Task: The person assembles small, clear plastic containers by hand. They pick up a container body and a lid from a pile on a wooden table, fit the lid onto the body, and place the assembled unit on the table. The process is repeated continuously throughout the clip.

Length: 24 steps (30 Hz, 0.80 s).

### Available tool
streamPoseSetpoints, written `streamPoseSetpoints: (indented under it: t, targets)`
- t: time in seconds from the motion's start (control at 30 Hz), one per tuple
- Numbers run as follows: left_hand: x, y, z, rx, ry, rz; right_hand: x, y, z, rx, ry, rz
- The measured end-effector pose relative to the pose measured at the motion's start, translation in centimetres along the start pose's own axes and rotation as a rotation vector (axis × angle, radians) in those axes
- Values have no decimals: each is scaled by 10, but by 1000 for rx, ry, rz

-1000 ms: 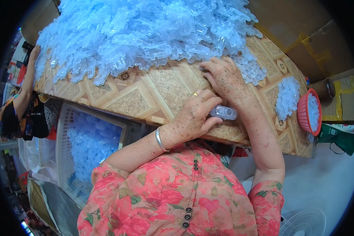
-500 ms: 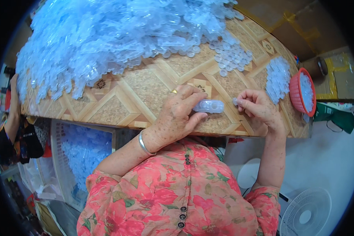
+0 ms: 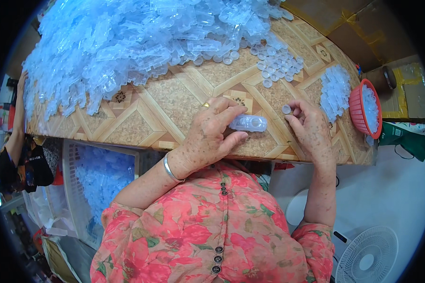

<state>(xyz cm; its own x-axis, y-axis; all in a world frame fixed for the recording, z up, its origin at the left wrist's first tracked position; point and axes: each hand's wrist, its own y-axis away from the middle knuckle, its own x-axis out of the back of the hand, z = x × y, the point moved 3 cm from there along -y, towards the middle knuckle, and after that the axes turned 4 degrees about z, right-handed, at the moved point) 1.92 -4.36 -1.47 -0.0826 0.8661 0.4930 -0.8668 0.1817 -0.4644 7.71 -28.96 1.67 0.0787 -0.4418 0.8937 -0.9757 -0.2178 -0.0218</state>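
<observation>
My left hand (image 3: 216, 126) holds a clear oblong plastic case (image 3: 249, 123) between its fingers and thumb, low over the table's near edge. A round spot shows in the right half of the case. To its right, my right hand (image 3: 308, 123) pinches a small clear round disc (image 3: 286, 109) at the tips of thumb and index finger, apart from the case. Similar discs (image 3: 279, 66) lie loose on the table beyond my hands. A huge heap of clear plastic pieces (image 3: 141, 37) covers the far and left side.
Right of my right hand lie a patch of stacked clear pieces (image 3: 335, 92) and a red basket (image 3: 356, 113) with more inside. A white crate (image 3: 73, 184) of pieces stands below the table at left. Another person's arm (image 3: 19, 113) reaches the far left. A fan (image 3: 367, 261) stands lower right.
My right hand has shifted slightly away from me with the disc and turned, so the disc's round face shows. My left hand and the case have barely moved.
</observation>
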Motion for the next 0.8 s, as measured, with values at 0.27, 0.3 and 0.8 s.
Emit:
streamPoseSetpoints:
  t: [0.27,0.3,0.8]
  targets:
    - [0,1,-2,-9,-17,5,-1,1,-9,3,-54,46]
    - [-1,1,-3,-11,-18,6,-2,1,-10,20,-50,52]
    - [0,1,-1,-26,-20,24,-1,25,-68,332,-153,-1]
